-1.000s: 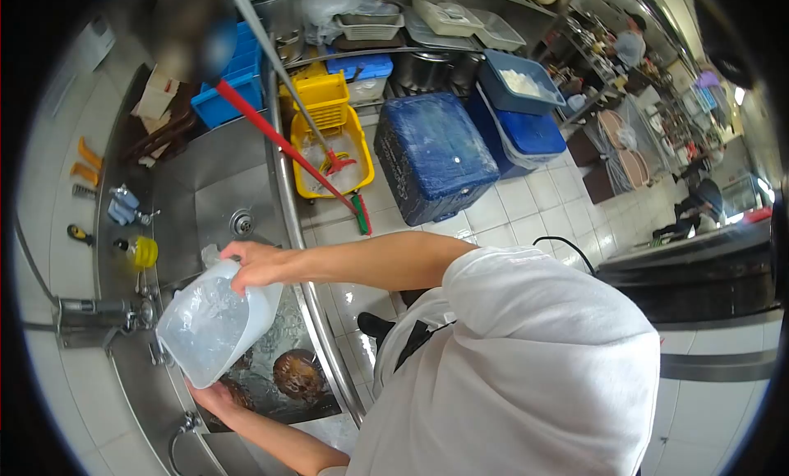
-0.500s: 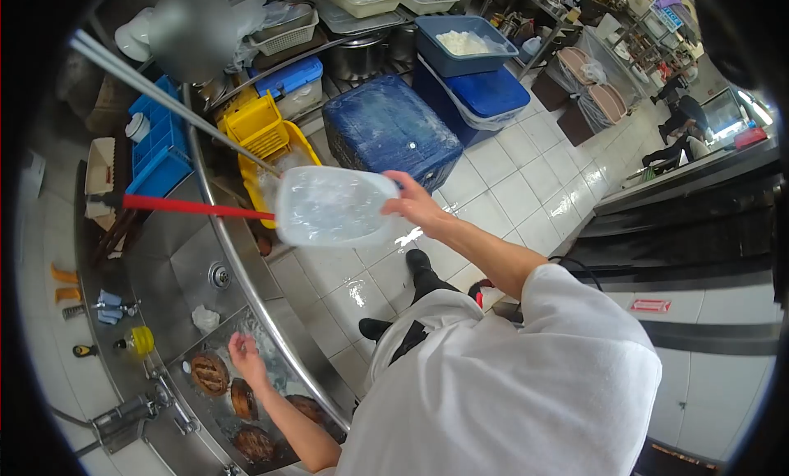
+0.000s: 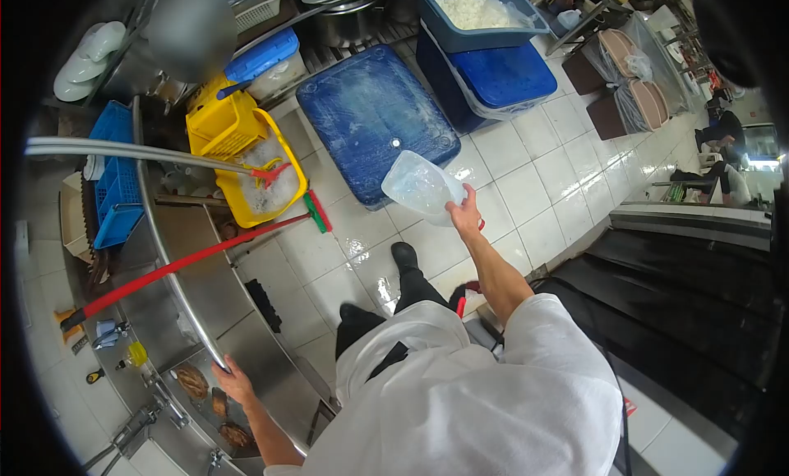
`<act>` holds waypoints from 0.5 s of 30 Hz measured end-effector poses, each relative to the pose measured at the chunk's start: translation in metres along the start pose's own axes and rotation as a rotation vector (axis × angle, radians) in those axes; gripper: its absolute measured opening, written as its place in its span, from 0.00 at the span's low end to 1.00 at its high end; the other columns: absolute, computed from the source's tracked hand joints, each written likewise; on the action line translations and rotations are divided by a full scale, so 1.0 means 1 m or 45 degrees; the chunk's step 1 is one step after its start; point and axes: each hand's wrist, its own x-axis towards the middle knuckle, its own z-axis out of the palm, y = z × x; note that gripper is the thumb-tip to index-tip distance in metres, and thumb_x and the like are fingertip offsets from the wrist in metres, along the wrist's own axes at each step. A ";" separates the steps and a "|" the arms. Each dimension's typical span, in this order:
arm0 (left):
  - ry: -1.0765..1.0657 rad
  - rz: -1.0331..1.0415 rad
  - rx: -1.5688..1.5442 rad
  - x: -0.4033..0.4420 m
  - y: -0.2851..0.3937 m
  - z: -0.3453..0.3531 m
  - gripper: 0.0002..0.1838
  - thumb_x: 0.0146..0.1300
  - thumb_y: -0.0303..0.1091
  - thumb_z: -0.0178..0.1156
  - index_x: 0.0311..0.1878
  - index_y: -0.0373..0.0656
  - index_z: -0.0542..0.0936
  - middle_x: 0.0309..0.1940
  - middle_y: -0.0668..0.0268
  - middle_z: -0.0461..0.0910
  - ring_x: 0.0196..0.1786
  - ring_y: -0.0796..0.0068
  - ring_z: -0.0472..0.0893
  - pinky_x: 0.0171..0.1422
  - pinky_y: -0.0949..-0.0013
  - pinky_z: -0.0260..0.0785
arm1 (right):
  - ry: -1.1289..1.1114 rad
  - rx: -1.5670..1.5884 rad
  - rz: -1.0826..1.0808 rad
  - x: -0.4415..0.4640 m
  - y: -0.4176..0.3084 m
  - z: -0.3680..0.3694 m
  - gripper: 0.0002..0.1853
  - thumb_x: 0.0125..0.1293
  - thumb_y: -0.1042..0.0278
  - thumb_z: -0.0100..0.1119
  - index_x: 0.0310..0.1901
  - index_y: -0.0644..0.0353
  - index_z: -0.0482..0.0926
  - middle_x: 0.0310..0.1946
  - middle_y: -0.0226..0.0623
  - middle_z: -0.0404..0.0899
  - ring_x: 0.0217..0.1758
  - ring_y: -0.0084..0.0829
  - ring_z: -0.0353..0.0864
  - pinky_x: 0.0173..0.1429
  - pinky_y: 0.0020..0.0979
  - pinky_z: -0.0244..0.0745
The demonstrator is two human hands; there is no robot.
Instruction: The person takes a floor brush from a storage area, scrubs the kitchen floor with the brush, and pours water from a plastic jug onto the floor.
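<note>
My right hand (image 3: 466, 214) grips the edge of a translucent plastic container (image 3: 419, 185), held tilted above the tiled floor. The container looks wet. My left hand (image 3: 235, 382) is closed over the rounded metal rim (image 3: 182, 287) of the sink. Beside that hand, several round brown objects with dark markings lie in the sink basin; one of these brown objects (image 3: 192, 381) is nearest the taps. I cannot make out what kind they are.
A yellow mop bucket (image 3: 301, 176) with foamy water stands ahead-left. A red-handled brush (image 3: 189, 261) and metal poles (image 3: 140, 151) slant across the left. A large blue tub (image 3: 370, 118) and a blue-lidded bin (image 3: 509, 77) stand ahead. People (image 3: 719, 139) are far right.
My right hand has carried the container rightward, away from the sink. My left hand has gone from above the basin to its rim. The view has shifted, showing more of the bucket.
</note>
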 end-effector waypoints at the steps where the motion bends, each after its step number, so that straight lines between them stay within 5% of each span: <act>1: -0.008 -0.010 0.010 0.000 0.000 0.001 0.34 0.72 0.55 0.53 0.64 0.31 0.70 0.58 0.40 0.75 0.60 0.39 0.74 0.63 0.51 0.66 | -0.004 -0.078 -0.009 0.010 -0.005 -0.004 0.46 0.48 0.64 0.66 0.72 0.47 0.59 0.56 0.56 0.75 0.60 0.48 0.76 0.67 0.40 0.67; 4: -0.124 -0.189 0.075 0.002 0.006 0.001 0.38 0.71 0.63 0.49 0.68 0.36 0.68 0.60 0.40 0.74 0.61 0.38 0.74 0.63 0.50 0.66 | -0.024 -0.078 -0.107 0.049 0.010 0.002 0.46 0.48 0.61 0.66 0.72 0.47 0.59 0.56 0.57 0.75 0.60 0.49 0.76 0.68 0.40 0.65; 15: -0.141 -0.256 0.043 0.003 0.020 0.001 0.41 0.70 0.64 0.49 0.71 0.36 0.66 0.65 0.43 0.71 0.67 0.43 0.71 0.69 0.54 0.63 | -0.059 -0.252 -0.030 0.081 -0.006 0.063 0.44 0.51 0.54 0.65 0.71 0.50 0.59 0.51 0.55 0.81 0.59 0.52 0.78 0.70 0.45 0.59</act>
